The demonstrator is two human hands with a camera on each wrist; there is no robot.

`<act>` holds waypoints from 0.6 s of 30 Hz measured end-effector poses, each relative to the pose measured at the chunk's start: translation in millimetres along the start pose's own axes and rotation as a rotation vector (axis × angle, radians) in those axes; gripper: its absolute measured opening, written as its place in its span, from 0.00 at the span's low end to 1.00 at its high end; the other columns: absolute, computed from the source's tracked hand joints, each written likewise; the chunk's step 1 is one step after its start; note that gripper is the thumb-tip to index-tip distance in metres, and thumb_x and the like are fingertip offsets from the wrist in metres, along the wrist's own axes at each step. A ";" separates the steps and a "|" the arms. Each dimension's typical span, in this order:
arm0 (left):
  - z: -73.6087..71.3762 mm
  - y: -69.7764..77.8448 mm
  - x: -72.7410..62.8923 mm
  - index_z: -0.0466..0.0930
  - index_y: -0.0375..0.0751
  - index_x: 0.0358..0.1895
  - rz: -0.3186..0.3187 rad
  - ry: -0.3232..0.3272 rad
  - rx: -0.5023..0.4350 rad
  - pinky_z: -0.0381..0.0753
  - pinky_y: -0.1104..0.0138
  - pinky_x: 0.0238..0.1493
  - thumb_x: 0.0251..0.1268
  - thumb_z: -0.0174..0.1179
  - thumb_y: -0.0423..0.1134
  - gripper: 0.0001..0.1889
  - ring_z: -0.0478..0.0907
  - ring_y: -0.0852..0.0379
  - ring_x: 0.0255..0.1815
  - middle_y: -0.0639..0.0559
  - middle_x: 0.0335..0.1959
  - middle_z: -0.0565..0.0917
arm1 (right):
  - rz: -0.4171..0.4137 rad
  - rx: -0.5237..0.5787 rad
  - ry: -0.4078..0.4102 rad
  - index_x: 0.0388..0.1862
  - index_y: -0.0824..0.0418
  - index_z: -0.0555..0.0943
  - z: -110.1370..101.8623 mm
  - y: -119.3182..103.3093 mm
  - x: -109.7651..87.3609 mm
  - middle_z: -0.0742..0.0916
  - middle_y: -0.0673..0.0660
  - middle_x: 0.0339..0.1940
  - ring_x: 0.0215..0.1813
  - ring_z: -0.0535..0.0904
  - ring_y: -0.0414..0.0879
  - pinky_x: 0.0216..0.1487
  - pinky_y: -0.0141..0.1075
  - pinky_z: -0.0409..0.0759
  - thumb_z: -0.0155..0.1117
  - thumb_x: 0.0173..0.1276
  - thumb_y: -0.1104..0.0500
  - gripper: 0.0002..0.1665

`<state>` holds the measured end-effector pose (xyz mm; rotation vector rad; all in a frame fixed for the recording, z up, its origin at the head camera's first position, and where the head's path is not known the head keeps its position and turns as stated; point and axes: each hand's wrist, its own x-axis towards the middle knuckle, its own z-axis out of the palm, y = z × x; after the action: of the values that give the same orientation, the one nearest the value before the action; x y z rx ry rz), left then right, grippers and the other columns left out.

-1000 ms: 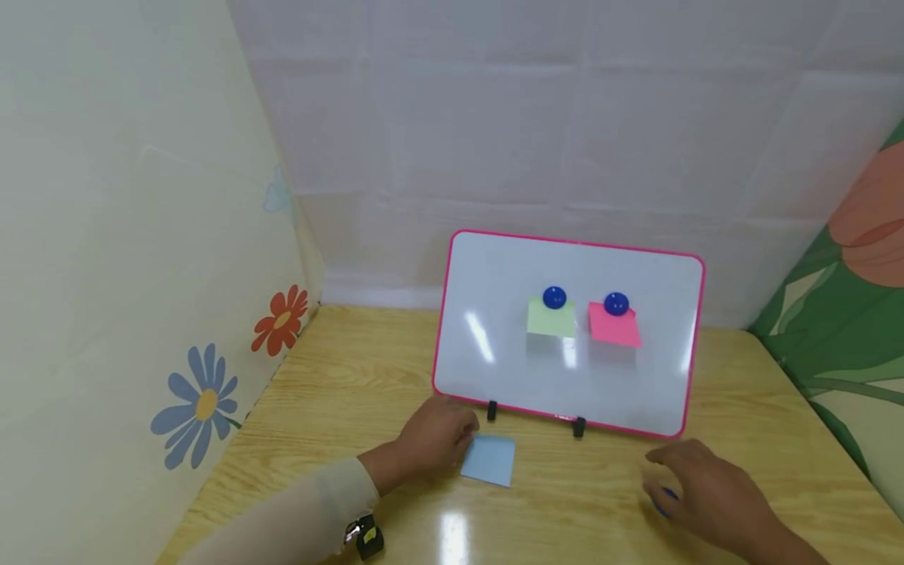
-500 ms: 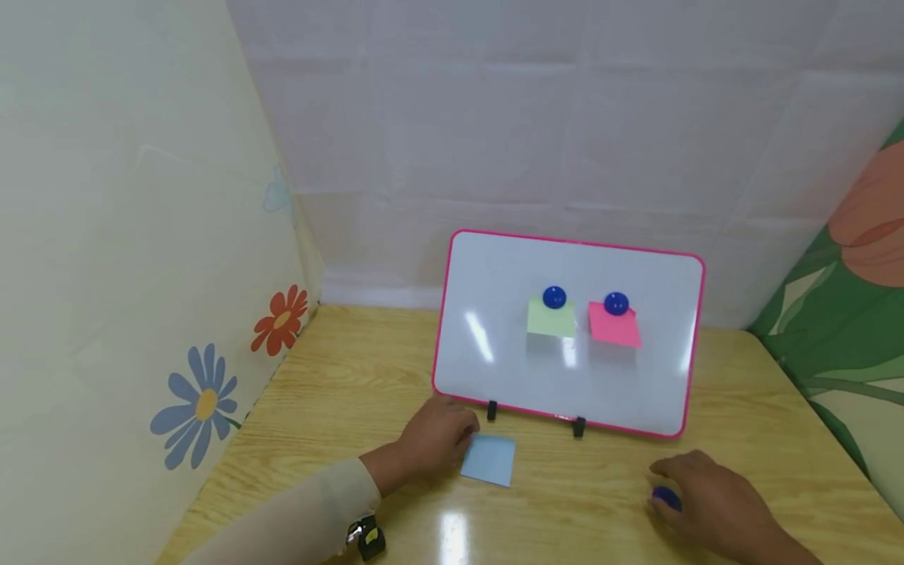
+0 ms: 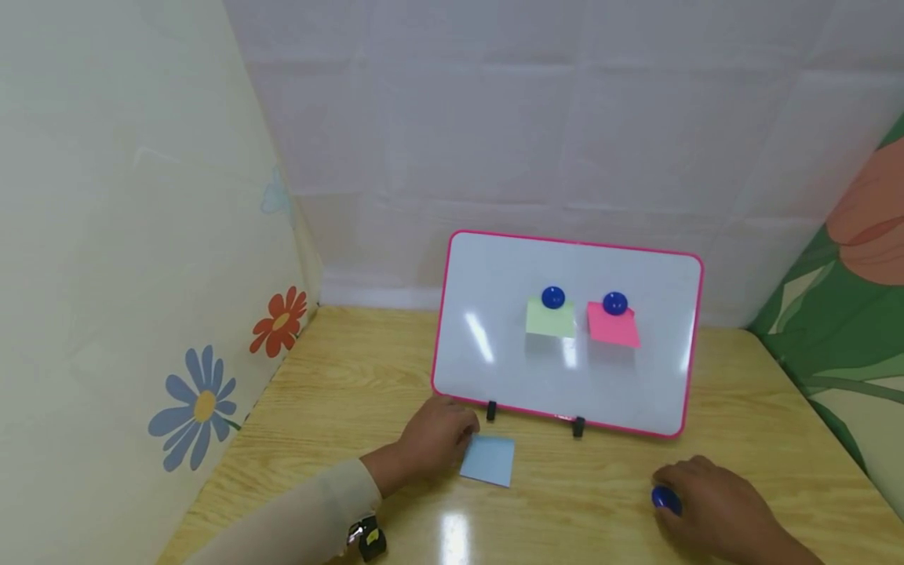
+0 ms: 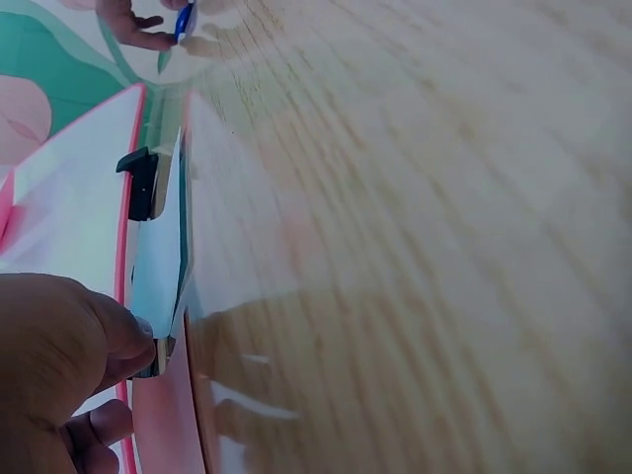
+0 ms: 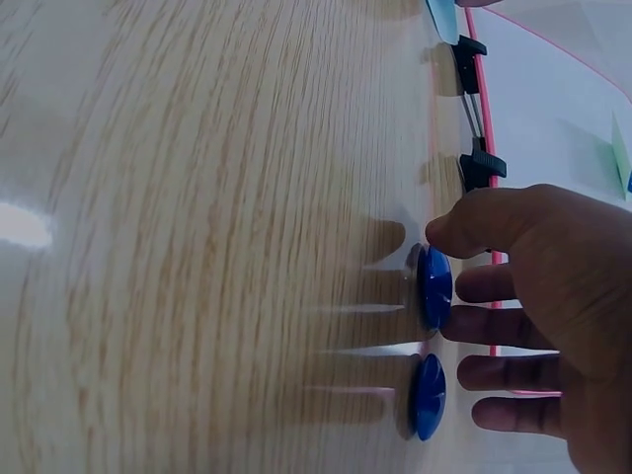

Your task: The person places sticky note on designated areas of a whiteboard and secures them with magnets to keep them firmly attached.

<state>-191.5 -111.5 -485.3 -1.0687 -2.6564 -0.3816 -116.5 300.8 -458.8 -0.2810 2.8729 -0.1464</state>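
My left hand point(image 3: 436, 436) pinches the edge of a light blue sticky note point(image 3: 490, 461), which stands tilted close over the table in the left wrist view. At the right, my right hand point(image 3: 716, 506) has its thumb and fingertips at opposite edges of a round blue magnet point(image 5: 434, 286) on the table. A second blue magnet point(image 5: 428, 397) lies beside it, below the other fingers in the right wrist view; the hand hides it from the head view.
Behind the hands a pink-framed whiteboard point(image 3: 494, 329) leans on black stand clips point(image 3: 579, 427). Blue magnets hold a green note point(image 3: 550, 320) and a pink note point(image 3: 613, 326) on it. Painted walls flank the wooden table point(image 3: 339, 353).
My right hand has drawn slightly nearer to me, its thumb and fingers coming in around the blue magnet. The left hand and blue sticky note stay in place.
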 end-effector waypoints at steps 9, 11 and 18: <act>-1.2 0.0 -0.9 0.87 0.48 0.36 -0.006 0.013 -0.005 0.76 0.61 0.46 0.59 0.67 0.30 0.07 0.80 0.57 0.40 0.60 0.34 0.88 | -0.018 -0.008 -0.004 0.45 0.49 0.86 -0.1 2.3 0.0 0.83 0.43 0.36 0.40 0.75 0.41 0.44 0.47 0.81 0.80 0.55 0.44 0.21; -1.5 0.1 -0.7 0.86 0.48 0.36 -0.005 0.016 -0.006 0.76 0.61 0.45 0.59 0.67 0.29 0.07 0.79 0.57 0.39 0.60 0.33 0.87 | -0.018 -0.005 -0.003 0.44 0.49 0.86 0.2 2.9 -0.1 0.83 0.42 0.36 0.40 0.75 0.41 0.43 0.47 0.81 0.80 0.54 0.45 0.21; -3.2 0.3 -0.4 0.86 0.47 0.36 -0.009 0.016 -0.020 0.75 0.62 0.44 0.59 0.64 0.28 0.08 0.79 0.58 0.37 0.60 0.33 0.87 | -0.010 0.003 -0.020 0.44 0.49 0.86 0.8 4.1 1.4 0.83 0.43 0.35 0.39 0.75 0.42 0.43 0.48 0.81 0.81 0.54 0.47 0.20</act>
<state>-190.5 -112.5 -482.4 -1.0555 -2.6502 -0.4178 -118.4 304.4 -460.4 -0.2940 2.8515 -0.1492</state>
